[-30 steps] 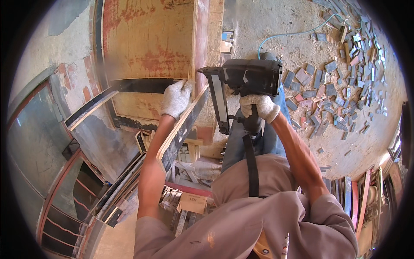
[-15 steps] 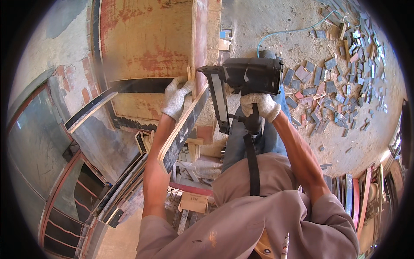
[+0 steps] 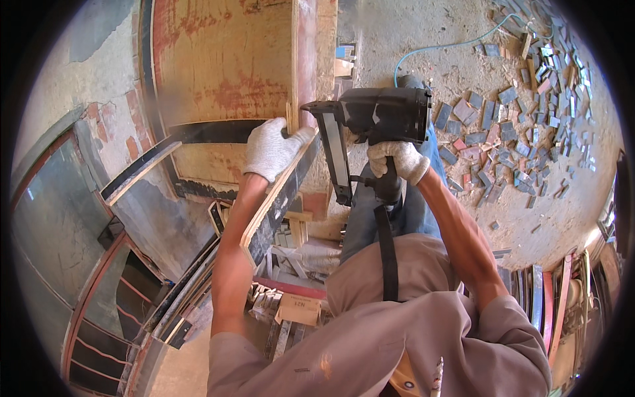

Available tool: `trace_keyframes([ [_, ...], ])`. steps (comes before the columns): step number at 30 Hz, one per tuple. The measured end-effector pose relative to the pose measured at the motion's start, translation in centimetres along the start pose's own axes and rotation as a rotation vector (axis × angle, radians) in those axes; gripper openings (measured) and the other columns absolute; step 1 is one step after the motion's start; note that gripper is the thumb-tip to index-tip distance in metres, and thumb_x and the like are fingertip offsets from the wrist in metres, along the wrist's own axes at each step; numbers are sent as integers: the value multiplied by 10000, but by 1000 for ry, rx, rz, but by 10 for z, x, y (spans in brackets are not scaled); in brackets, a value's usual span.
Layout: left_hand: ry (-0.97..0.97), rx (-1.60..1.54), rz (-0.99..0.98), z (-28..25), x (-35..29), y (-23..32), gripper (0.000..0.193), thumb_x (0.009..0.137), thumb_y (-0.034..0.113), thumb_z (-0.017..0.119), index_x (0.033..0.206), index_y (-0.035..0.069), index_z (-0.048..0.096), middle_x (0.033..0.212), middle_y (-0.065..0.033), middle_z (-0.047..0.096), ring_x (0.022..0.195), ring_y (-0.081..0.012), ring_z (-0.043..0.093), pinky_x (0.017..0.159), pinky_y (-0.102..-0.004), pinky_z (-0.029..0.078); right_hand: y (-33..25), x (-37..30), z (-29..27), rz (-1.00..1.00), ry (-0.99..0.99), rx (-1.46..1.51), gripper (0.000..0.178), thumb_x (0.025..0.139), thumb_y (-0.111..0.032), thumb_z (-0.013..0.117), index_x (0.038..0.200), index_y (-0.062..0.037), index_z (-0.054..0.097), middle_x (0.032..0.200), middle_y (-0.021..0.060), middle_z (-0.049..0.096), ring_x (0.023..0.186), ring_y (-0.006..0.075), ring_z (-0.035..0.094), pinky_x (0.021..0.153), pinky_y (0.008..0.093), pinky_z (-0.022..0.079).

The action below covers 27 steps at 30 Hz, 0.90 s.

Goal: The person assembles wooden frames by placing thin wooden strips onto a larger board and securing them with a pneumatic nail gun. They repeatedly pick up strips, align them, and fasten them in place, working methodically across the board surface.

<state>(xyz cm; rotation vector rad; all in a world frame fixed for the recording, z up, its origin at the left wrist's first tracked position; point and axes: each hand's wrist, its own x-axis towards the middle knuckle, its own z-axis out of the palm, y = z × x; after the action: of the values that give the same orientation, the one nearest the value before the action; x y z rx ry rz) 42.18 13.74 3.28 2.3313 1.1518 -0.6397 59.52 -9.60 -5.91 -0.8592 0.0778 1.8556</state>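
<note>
My right hand (image 3: 399, 161), in a pale knit glove, grips the handle of a black nail gun (image 3: 383, 114). The gun lies across my lap, its nose pointing left toward a wooden upright. My left hand (image 3: 274, 147), gloved too, is closed at the far end of a black-faced plywood strip (image 3: 281, 198). Its fingertips reach the strip's top edge, and its thumb is beside a thin wooden piece (image 3: 289, 119) standing against the upright. The strip slants toward me along my left forearm. Another dark, curved strip (image 3: 211, 131) passes just left of that hand.
A large red-stained wooden panel (image 3: 218, 66) stands ahead. Many small blocks (image 3: 489, 126) litter the floor at right, with a light-blue hose (image 3: 436, 49) beyond. A cardboard box (image 3: 299, 309) sits below the strip. Long boards (image 3: 555, 311) lean at lower right.
My left hand has turned and shifted so its back shows, with the fingers reaching right over the strip's edge. My right hand and the nail gun have barely moved.
</note>
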Motion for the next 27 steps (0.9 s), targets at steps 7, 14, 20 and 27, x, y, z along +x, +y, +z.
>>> trace_keyframes([
  [7, -44, 223, -98, -4, 5, 19, 450, 806, 478, 730, 859, 31, 724, 814, -233, 712, 814, -416, 708, 752, -498, 549, 5, -4, 2, -8, 31, 1, 297, 941, -130, 622, 676, -26, 539, 584, 87, 514, 551, 225, 531, 593, 363, 465],
  [14, 0, 228, -48, -2, 5, 17, 568, 846, 556, 633, 857, -1, 739, 786, -277, 690, 791, -436, 707, 743, -509, 555, 29, 0, -15, -36, -38, 109, 189, 965, -112, 622, 864, 44, 660, 614, 86, 552, 547, 201, 538, 565, 352, 475],
  [20, -54, 226, -84, -8, 6, 19, 612, 856, 600, 603, 840, 7, 754, 787, -273, 690, 795, -438, 705, 736, -512, 553, 13, -6, -3, 3, 10, 31, 164, 928, -108, 668, 814, 10, 658, 608, 81, 554, 550, 200, 548, 559, 348, 471],
  [27, -214, 251, -105, -13, 13, 16, 621, 872, 616, 577, 856, 27, 772, 809, -266, 695, 811, -438, 705, 748, -510, 556, 30, 0, -13, 2, -38, 45, 217, 935, -120, 648, 771, 22, 652, 604, 81, 557, 547, 203, 546, 559, 353, 469],
])
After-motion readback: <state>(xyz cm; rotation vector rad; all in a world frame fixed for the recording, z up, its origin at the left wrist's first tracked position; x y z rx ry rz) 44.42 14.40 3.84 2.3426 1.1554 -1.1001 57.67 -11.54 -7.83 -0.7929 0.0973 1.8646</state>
